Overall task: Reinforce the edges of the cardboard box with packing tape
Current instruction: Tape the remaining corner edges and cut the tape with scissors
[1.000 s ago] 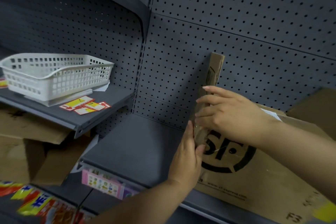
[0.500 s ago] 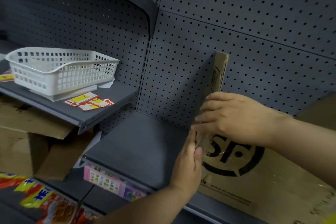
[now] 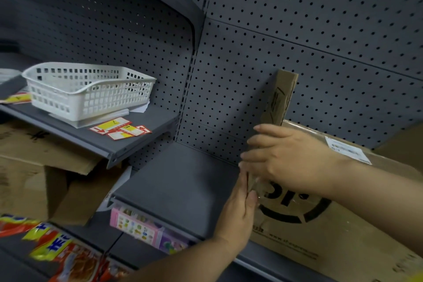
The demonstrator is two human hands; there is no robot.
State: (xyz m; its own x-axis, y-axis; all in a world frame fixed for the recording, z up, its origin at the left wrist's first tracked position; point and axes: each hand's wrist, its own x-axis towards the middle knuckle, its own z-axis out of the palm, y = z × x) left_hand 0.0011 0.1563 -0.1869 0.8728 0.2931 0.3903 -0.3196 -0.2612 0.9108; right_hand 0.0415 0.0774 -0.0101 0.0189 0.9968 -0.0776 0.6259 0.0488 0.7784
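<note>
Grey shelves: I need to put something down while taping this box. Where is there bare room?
The lower shelf is bare from its front lip back to the pegboard, bordered on the right by the left hand and the cardboard box. The upper shelf is crowded: white basket and price tags, with only a bare strip at its right end.

A white basket [image 3: 87,89] and price tags [image 3: 120,129] sit on a grey shelf [image 3: 146,137].
</note>
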